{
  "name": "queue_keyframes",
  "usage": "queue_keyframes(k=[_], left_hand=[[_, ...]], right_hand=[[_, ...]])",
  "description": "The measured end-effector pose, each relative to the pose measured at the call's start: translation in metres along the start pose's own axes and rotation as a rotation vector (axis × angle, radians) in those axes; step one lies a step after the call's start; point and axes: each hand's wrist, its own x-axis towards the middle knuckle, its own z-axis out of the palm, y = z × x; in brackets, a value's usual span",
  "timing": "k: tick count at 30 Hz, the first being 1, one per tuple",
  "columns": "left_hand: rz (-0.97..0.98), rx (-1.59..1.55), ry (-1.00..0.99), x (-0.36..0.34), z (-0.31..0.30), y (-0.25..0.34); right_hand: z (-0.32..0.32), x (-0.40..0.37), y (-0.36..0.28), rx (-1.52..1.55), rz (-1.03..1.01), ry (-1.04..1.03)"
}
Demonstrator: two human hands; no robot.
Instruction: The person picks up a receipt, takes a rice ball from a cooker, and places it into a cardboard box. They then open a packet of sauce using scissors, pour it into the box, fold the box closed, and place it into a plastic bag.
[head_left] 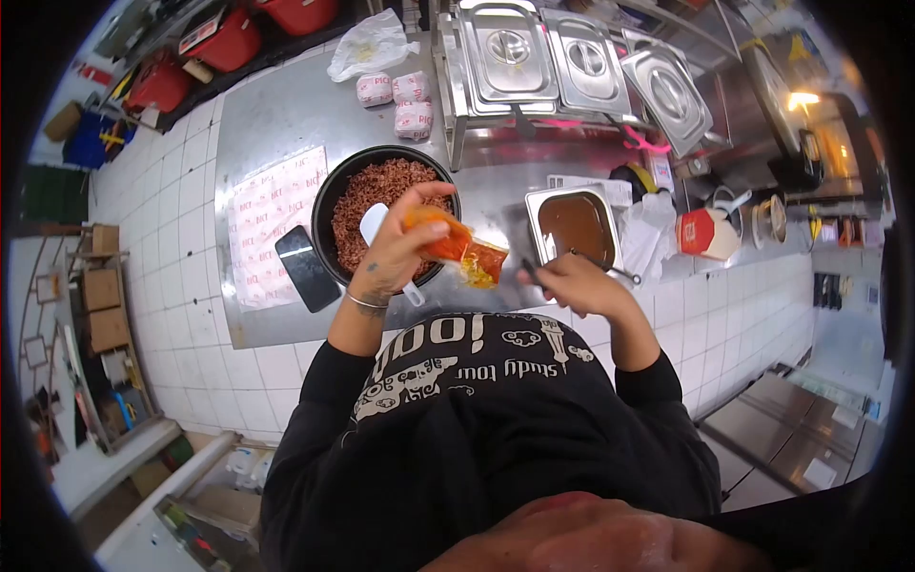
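My left hand grips a plastic pouch of orange-red sauce, tilted with its yellowish end toward my right hand. It is held over the near right rim of a black pot of reddish-brown rice. A white rice paddle rests in the pot, partly behind my left hand. My right hand is closed around a slim black tool pointing toward the pouch; I cannot tell its kind. Just beyond that hand stands a steel pan of brown sauce, with a metal handle over its near edge.
Printed paper and a phone lie left of the pot. Behind it are paper-wrapped bundles and a crumpled plastic bag. Steel lidded pans line the back. A red-and-white carton stands at the right.
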Motion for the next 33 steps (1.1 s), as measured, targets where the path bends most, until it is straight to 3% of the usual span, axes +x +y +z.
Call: queue_keyframes(k=[1, 3, 6, 9, 10, 13, 14, 17, 18, 21, 26, 30, 33], left_hand=[[0.030, -0.004, 0.009, 0.000, -0.007, 0.004], [0.056, -0.005, 0.036, 0.001, -0.015, 0.005], [0.082, 0.014, 0.085, 0.005, -0.018, 0.001], [0.058, -0.021, 0.060, 0.008, -0.016, -0.005], [0.034, -0.040, 0.032, 0.007, -0.011, -0.003], [0.033, -0.067, 0.006, 0.007, -0.003, -0.004], [0.029, -0.054, -0.008, 0.007, -0.001, -0.005], [0.039, -0.004, -0.045, 0.007, 0.004, -0.016], [0.050, 0.026, -0.053, 0.009, 0.005, -0.023], [0.060, 0.115, -0.090, 0.014, 0.018, -0.029], [0.029, 0.206, -0.120, 0.021, 0.046, -0.039], [0.059, 0.316, -0.021, 0.027, 0.057, -0.046], [0.084, 0.369, 0.089, 0.024, 0.057, -0.055]], right_hand=[[0.015, 0.008, 0.003, -0.028, -0.005, -0.053], [0.051, 0.037, 0.018, -0.296, -0.192, 0.055], [0.069, 0.051, 0.001, -0.131, 0.131, 0.109], [0.098, 0.075, 0.020, -0.128, 0.056, 0.426], [0.101, 0.076, 0.018, -0.012, 0.116, 0.377], [0.122, 0.091, 0.026, -0.208, -0.034, 0.844], [0.111, 0.075, 0.006, 0.001, -0.081, 0.791], [0.104, 0.055, -0.005, 0.687, -0.543, 0.646], [0.091, 0.041, -0.013, 0.729, -0.677, 0.585], [0.065, 0.018, -0.021, 0.438, -0.906, 0.723], [0.043, 0.008, 0.006, 0.364, -0.740, 0.682], [0.001, 0.017, 0.063, 0.481, -0.658, 0.910], [-0.058, 0.019, 0.134, 0.212, -0.527, 1.203]])
